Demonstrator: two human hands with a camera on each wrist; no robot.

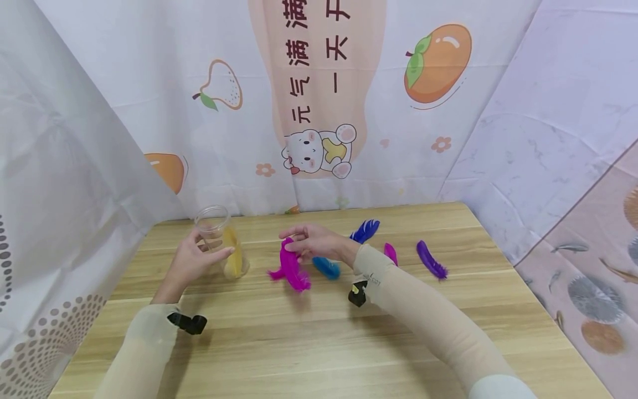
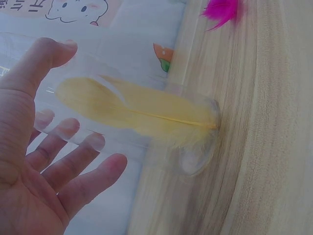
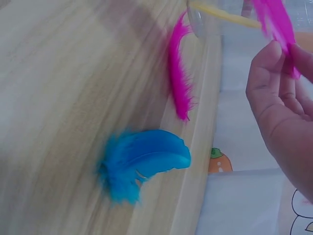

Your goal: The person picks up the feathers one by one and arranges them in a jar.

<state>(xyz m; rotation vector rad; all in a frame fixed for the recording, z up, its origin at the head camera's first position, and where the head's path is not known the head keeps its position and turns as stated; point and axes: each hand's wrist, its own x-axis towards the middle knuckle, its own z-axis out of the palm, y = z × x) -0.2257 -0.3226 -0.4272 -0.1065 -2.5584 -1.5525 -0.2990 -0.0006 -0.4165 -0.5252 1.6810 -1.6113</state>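
My left hand [image 1: 188, 260] holds a tall clear plastic cup [image 1: 211, 228] on the table's left side, thumb on one side and fingers round the other. Inside the cup stands a yellow feather [image 2: 142, 110], its quill at the cup's base. To the right of the cup, my right hand [image 1: 319, 243] pinches a magenta feather [image 1: 295, 270] between thumb and fingertips, its fluffy end hanging down. Another magenta feather [image 3: 178, 73] lies on the table below it. A light blue feather [image 3: 156, 154] rests under the right hand's wrist side.
Farther right on the wood-grain table [image 1: 279, 343] lie a dark blue feather [image 1: 365, 230], a magenta feather [image 1: 391, 253] and a purple feather [image 1: 431, 259]. A printed white curtain [image 1: 189, 33] hangs behind the table's back edge.
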